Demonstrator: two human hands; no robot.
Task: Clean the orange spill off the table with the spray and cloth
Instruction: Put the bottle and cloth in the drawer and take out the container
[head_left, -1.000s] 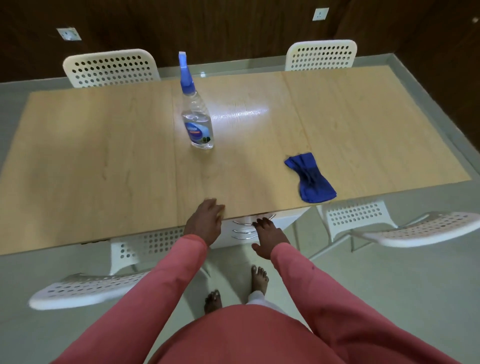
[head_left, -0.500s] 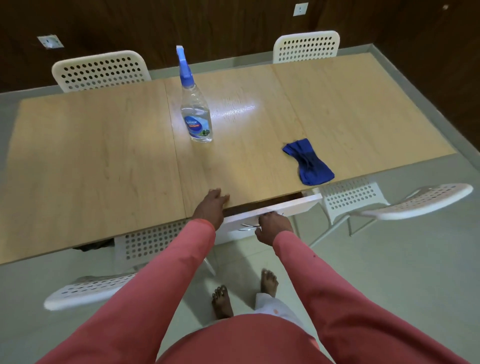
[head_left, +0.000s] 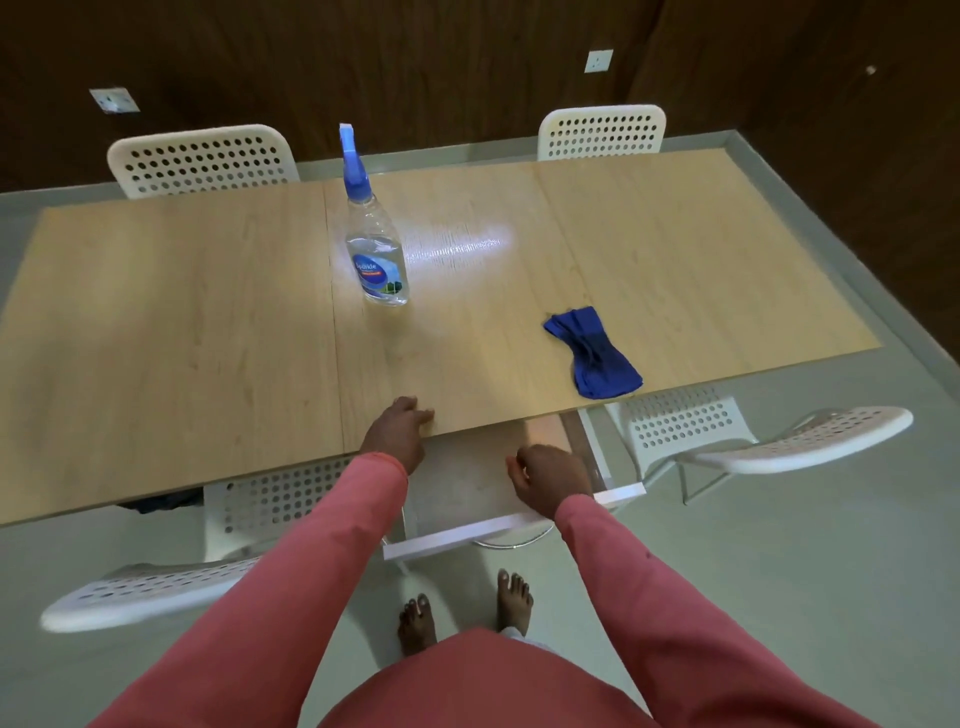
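Observation:
A clear spray bottle (head_left: 375, 260) with a blue nozzle stands upright near the middle of the wooden table (head_left: 171, 332). A crumpled blue cloth (head_left: 595, 353) lies near the table's front edge, to the right. No orange spill shows on the tabletop. My left hand (head_left: 397, 431) rests on the table's front edge, fingers on top. My right hand (head_left: 550, 478) hovers over the pulled-out white drawer (head_left: 467, 538) below the edge, fingers curled, with nothing visible in it. Both hands are well short of the bottle and the cloth.
White perforated chairs stand around the table: two at the far side (head_left: 202, 161) (head_left: 602, 132), one at my left (head_left: 150, 592) and one at my right (head_left: 769, 441). My bare feet (head_left: 467, 613) stand on the grey floor just below the drawer front.
The drawer under the table edge has slid out towards me, from closed to wide open. My right hand has left its front and now sits over its inside. My left hand stayed on the edge.

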